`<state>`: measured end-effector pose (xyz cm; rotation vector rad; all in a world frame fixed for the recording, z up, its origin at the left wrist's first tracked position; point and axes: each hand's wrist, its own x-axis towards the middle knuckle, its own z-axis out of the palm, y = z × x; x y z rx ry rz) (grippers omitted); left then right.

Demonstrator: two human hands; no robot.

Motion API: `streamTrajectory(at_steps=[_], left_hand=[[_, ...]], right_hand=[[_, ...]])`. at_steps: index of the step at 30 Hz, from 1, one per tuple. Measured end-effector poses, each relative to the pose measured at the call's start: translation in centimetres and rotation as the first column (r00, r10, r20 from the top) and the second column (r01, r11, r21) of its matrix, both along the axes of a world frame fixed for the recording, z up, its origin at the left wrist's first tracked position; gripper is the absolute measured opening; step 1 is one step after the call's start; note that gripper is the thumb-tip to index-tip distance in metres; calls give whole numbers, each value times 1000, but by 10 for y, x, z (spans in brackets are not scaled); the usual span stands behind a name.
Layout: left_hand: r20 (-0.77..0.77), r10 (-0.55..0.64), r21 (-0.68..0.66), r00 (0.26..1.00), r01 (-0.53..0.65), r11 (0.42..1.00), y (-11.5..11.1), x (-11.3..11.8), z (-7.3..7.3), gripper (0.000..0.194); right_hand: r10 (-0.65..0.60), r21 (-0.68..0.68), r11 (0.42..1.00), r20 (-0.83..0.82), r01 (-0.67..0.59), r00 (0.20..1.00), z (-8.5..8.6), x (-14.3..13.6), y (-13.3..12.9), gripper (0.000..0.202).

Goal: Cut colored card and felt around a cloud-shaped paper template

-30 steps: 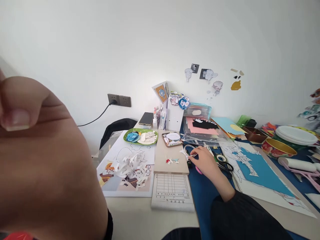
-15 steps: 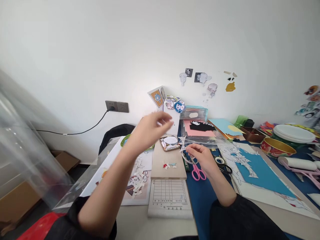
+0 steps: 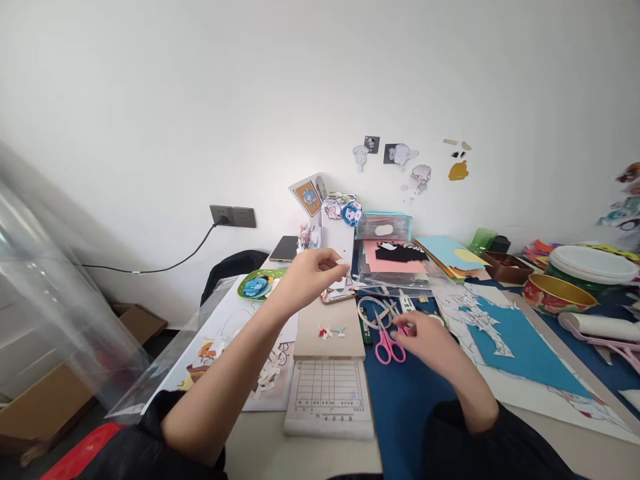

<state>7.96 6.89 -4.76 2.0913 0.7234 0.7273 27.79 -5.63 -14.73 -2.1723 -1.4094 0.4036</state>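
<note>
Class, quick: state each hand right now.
Left hand: pinching a small white scrap.
Right hand: fingers curled beside pink scissors; hold unclear.

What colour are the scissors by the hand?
Pink handles on the scissors, just left of the right hand. The head view shows them best.

The scene is bright, with soft, even daylight and no hard shadows. The white wall (image 3: 200, 100) looks pale grey toward the left and brighter near the middle. A clear plastic sheet (image 3: 55, 300) at the near left is strongly blurred and catches some glare. The wide lens bends the edges. The desk (image 3: 415, 387) is mostly sharp; both hands are slightly soft.
</note>
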Motion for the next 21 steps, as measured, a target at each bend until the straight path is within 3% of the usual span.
streamTrajectory(at_steps=[2,5,10,13,16,18,21], left_hand=[[59,35,-35,998,-33,999,-3,-3,-8,20],[128,36,-146,991,-17,989,-8,-7,-37,20],[220,54,-397,974,39,917,-13,-17,-92,24],[280,89,-523,956,74,849,-15,-21,-106,25],[342,144,-599,929,98,795,-16,-22,-109,24],[379,190,-618,906,95,780,-16,-23,-108,23],[402,243,-629,883,73,774,-17,-24,-107,21]], right_hand=[[18,-121,993,89,-7,996,-6,-2,-2,14],[32,-214,977,187,9,982,-11,-15,4,14],[-20,-202,977,216,65,976,-6,-27,6,13],[-40,-80,996,110,49,993,6,-25,1,13],[80,119,991,-146,-63,986,20,-28,8,6],[228,272,952,-334,-138,914,23,-33,20,18],[342,421,900,-530,-109,776,14,-42,39,25]])
